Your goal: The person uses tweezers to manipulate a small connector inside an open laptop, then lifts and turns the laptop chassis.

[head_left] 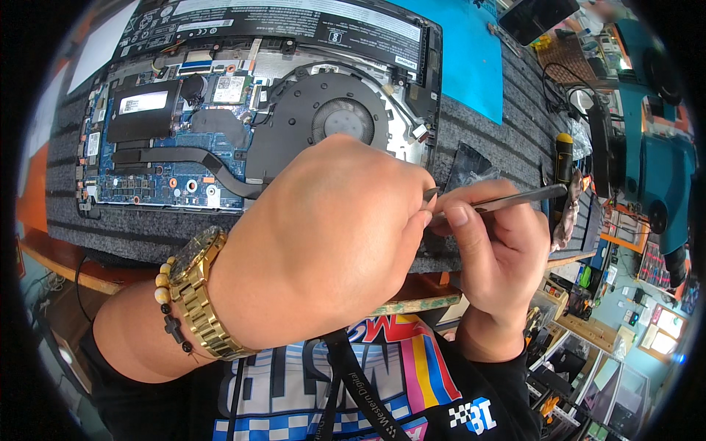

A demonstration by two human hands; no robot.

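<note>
An opened laptop [290, 99] lies on a ribbed grey mat [70, 180], showing its battery [309, 26], blue circuit board [213, 180] and round black fan [298, 125]. My left hand [323, 242], with a gold watch and beaded bracelet at the wrist, covers the laptop's lower right part. Its fingers are closed; what they pinch is too small and hidden to name. My right hand [500, 264] holds a slim metal tool [537, 192], perhaps tweezers, between thumb and fingers, its front end close to my left fingertips, where a small dark tip shows.
A blue sheet [474, 81] lies behind the laptop. A small dark plastic bag [463, 165] is beside it. At right are a black-and-yellow tool [564, 154], cables and a large teal apparatus [654, 169]. The wooden bench edge [412, 301] runs beneath my hands.
</note>
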